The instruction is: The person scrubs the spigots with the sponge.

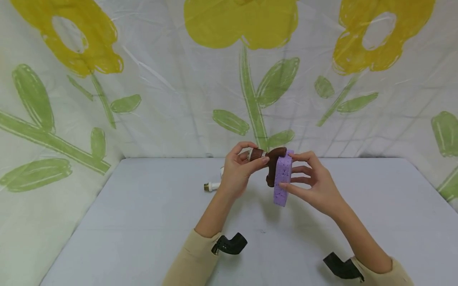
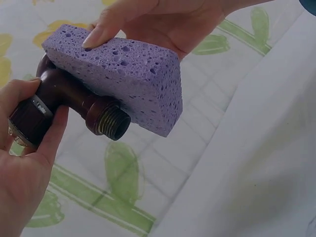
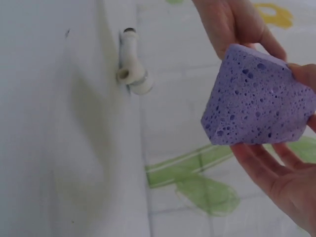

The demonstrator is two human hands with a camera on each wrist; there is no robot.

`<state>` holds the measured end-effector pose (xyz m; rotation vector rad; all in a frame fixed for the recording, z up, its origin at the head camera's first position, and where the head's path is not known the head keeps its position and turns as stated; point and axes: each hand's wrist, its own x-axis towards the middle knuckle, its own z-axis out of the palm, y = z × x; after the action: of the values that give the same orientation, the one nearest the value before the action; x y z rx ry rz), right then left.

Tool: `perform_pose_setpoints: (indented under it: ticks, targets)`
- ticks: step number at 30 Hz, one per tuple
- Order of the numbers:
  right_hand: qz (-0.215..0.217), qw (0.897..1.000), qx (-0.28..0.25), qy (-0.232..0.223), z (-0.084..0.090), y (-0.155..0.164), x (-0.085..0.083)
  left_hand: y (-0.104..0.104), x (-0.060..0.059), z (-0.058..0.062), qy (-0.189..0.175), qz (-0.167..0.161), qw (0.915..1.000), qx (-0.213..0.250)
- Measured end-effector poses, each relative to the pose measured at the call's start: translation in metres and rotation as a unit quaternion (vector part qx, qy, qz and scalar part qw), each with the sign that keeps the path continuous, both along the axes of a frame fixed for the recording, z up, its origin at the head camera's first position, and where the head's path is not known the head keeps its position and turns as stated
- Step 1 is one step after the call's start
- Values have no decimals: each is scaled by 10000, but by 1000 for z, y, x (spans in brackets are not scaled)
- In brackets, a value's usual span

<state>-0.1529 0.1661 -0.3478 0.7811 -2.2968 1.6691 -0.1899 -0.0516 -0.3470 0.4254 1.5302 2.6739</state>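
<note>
Purple sponge (image 1: 282, 180), a porous block, held upright in the air above the tabletop (image 1: 143, 222), its broad face pressed against a dark brown pipe fitting (image 1: 273, 167). The fitting is elbow-shaped; the left wrist view shows a threaded open end (image 2: 114, 123) and a metal band near the other end.

Right hand (image 1: 315, 182) grasps the sponge: thumb on the top end, fingertips along the far side, palm behind it. Left hand (image 1: 237, 169) grips the banded end of the fitting, fingers curled round it, just left of the sponge.

Both things are well above the tabletop, in front of the person, between the two hands.

Farther back, a white pipe fitting (image 1: 212, 186) with a brass tip lies on the tabletop, near the left hand. Behind: a flower-printed backdrop (image 1: 250, 79).
</note>
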Motion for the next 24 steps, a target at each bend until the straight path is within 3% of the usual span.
perform_pose_setpoints:
  ticks: [6, 14, 24]
  targets:
    - [178, 9976, 565, -361, 2, 3, -1, -1, -1, 1, -147, 153, 9989, 425]
    - [93, 9986, -105, -502, 3, 3, -1, 1, 1, 0, -140, -106, 9995, 273]
    - [160, 9924, 278, -1191, 7, 4, -1, 3, 2, 2, -167, 27, 9977, 651]
